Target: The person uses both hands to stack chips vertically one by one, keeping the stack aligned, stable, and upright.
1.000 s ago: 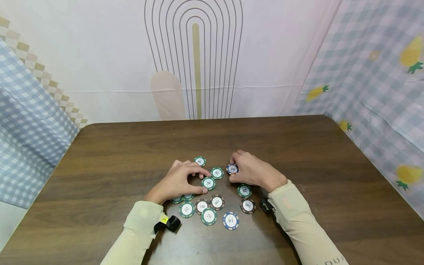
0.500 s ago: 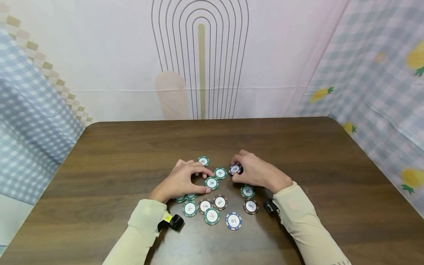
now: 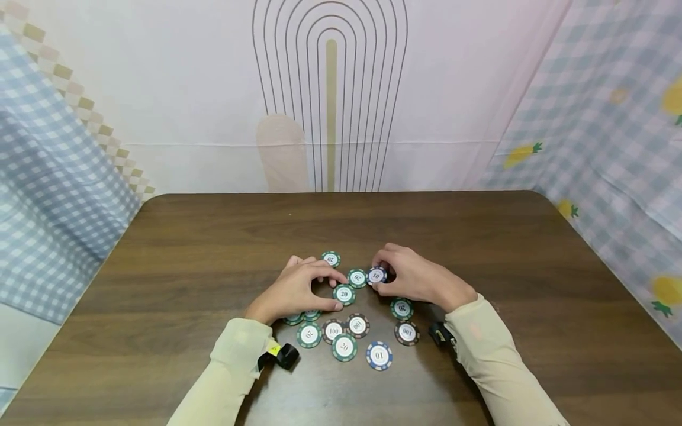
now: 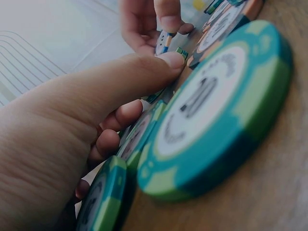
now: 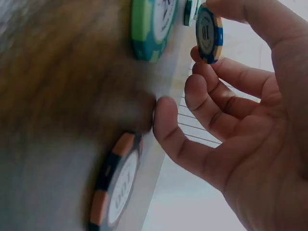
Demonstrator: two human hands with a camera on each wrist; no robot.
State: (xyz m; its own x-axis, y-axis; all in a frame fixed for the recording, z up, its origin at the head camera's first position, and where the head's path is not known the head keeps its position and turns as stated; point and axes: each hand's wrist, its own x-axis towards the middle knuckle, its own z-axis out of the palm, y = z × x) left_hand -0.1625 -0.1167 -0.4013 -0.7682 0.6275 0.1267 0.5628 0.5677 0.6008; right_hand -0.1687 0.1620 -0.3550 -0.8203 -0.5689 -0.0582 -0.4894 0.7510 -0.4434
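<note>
Desk (image 3: 224,236): brown wood; the chips lie around its middle, well in from the left and right edges.
Left hand (image 3: 295,289): thumb and index finger narrowly curved round the near green 20 chip (image 3: 344,294), holding it at its rim.
Under the left hand: two green chips (image 3: 311,315), partly covered, with a third green chip (image 3: 309,335) just beside them, nearer the person.
Far side: one green chip (image 3: 331,258), the closest of all to the desk's far edge.
Nearer side: two 100 chips (image 3: 357,325), one partly under a green 20 (image 3: 344,348); a loose blue 10 chip (image 3: 379,356) lies to their right.
Between the hands: the middle green chip (image 3: 357,278), seemingly touching the left hand's chip.
Right hand (image 3: 418,277): pinches the dark blue 10 chip (image 3: 376,276) between thumb and index finger; whether it rests flat, I cannot tell.
Just changed: that dark blue 10 has come leftward against the middle green chip, closing a small gap; my reading is that it now belongs to that cluster.
Right side: a green chip (image 3: 402,308) and a 100 chip (image 3: 407,333), near the right wrist.
</note>
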